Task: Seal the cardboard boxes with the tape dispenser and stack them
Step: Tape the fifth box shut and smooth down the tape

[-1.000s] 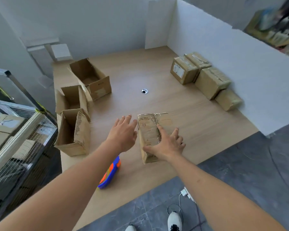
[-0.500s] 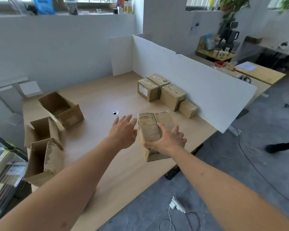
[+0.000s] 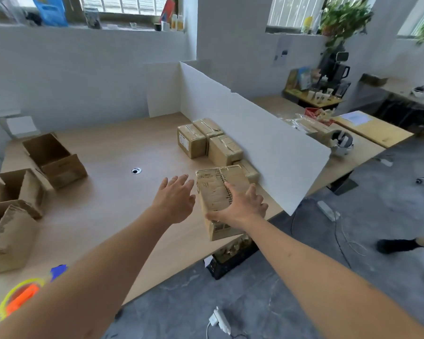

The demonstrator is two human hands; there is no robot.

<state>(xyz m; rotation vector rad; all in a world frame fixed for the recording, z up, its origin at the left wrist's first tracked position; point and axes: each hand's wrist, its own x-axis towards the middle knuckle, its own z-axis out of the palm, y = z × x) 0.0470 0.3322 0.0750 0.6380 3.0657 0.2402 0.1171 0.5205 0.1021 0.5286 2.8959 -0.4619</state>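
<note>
While the right hand (image 3: 239,207) grips a sealed cardboard box (image 3: 218,192) from above, thumb down its near left side and fingers curled over the far right edge, the box appears lifted clear of the table (image 3: 113,192), its near end hanging out past the table's front edge; whether any corner touches the wood I cannot tell. Brown tape runs lengthwise down its top seam, so I judge the sealing of this one done and the step in hand to be carrying it to the pile. That pile, four taped boxes (image 3: 211,143), sits in a row tight against the white partition (image 3: 255,133), which likely serves as a backstop so the stack stays square. Held from the top, the box can be lowered straight onto or beside them without the fingers getting trapped underneath. The left hand (image 3: 175,200) hovers just beside the box's left face with fingers straight and spread, holding nothing, probably ready to steady or guide it. Three open boxes (image 3: 30,192) wait at the left side of the table, flaps up, so a good share of the task remains. The tape dispenser (image 3: 20,298), orange and blue, lies at the near left corner, partly hidden by the left forearm, within easy reach for the next box
</note>
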